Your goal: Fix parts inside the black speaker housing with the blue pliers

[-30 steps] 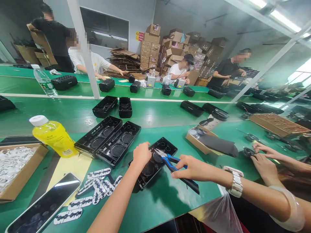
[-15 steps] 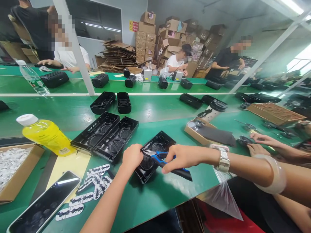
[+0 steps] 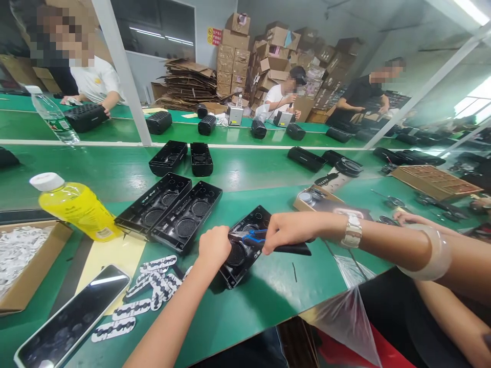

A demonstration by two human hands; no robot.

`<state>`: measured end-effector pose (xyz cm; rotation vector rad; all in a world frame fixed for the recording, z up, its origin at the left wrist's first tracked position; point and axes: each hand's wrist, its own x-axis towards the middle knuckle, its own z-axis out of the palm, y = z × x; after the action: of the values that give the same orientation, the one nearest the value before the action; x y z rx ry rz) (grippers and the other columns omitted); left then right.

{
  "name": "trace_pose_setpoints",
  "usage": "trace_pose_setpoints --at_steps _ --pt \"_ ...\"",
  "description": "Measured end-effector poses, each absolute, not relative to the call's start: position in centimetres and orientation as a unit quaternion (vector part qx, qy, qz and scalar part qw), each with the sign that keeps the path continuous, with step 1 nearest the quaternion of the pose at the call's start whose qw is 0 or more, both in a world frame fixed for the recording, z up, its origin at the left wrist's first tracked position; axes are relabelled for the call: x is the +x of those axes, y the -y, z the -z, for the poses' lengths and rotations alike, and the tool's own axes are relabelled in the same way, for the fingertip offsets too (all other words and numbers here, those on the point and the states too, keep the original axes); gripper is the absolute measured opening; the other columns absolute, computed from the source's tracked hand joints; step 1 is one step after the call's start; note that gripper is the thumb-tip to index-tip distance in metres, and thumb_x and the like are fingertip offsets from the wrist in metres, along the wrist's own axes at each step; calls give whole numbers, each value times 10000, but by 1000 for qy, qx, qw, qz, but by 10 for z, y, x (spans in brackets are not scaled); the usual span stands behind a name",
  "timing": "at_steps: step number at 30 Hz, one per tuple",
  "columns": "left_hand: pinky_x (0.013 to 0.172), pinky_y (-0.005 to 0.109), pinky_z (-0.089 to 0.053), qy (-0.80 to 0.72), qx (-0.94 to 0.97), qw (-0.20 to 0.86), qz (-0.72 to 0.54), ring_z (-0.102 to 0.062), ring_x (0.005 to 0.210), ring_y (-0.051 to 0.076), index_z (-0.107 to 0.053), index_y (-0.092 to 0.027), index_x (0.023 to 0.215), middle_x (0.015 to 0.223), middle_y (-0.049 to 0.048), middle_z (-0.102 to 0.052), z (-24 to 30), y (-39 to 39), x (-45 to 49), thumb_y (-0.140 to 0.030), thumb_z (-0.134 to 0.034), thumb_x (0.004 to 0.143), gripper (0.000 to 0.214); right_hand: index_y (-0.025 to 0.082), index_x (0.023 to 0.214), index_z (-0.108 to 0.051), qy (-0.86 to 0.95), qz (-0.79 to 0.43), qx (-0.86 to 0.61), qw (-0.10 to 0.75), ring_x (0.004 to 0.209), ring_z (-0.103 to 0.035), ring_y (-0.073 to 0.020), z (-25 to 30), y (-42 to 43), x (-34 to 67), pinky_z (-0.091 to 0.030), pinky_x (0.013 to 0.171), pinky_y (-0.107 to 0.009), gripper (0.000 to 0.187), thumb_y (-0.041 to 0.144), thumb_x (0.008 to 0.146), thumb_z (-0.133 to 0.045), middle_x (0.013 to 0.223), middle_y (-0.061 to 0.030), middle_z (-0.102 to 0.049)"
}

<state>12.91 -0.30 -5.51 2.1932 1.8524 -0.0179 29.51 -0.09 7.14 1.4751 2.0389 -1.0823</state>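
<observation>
Steadying a black speaker shell [image 3: 245, 248] on the green worktop [image 3: 268, 301], the left hand [image 3: 214, 248] clamps its near edge while the right hand [image 3: 286, 232] grips blue-handled pliers [image 3: 255, 238] inside it; a firm brace and small, controlled tool movements look key.

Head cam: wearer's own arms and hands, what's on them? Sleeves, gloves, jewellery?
Both hands are bare, no gloves. The left hand and its forearm show no sleeve, watch or ring in view. The right hand has a pale, light-coloured wristwatch with a linked band at the wrist, and a wide translucent clear bangle higher up the forearm. No sleeve is visible on the right arm either.
</observation>
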Motion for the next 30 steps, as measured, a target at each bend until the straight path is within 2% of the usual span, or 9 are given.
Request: trace_pose_setpoints --at_steps 5,11,14,19,30 --pt "658 361 -484 -681 725 106 -3 -635 808 269 -560 -98 996 861 147 -647 53 11 136 -101 -338 860 261 154 604 -552 -769 320 498 240 469 -334 -89 -75 6 287 -242 456 -243 307 422 752 -533 525 24 -403" --pt "635 296 -450 -676 729 99 -36 -631 788 236 -572 -242 1037 855 82 -661 57 13 133 -162 -352 858 295 97 745 -627 -832 140 479 243 577 -474 -161 -63 47 284 -285 516 -271 325 338 838 -431 794 -113 -522" --pt "659 311 -458 -671 733 100 -42 -621 809 228 -599 -234 1002 889 71 -653 58 10 133 -152 -377 845 285 96 800 -644 -839 103 477 239 556 -512 -173 -54 62 286 -332 521 -283 350 346 860 -408 852 -136 -533" --pt "735 357 -483 -668 737 101 -36 -596 811 180 -593 -162 987 881 45 -628 56 8 136 -209 -436 887 193 89 834 -650 -847 81 474 226 586 -563 -218 -45 75 289 -407 542 -323 384 335 884 -359 867 -166 -538" --pt "789 373 -489 -665 739 96 -42 -593 863 173 -596 -154 1012 931 54 -622 56 4 133 -315 -492 892 226 68 788 -661 -837 114 497 199 671 -597 -272 -42 85 287 -435 553 -340 382 292 850 -357 797 -169 -541"
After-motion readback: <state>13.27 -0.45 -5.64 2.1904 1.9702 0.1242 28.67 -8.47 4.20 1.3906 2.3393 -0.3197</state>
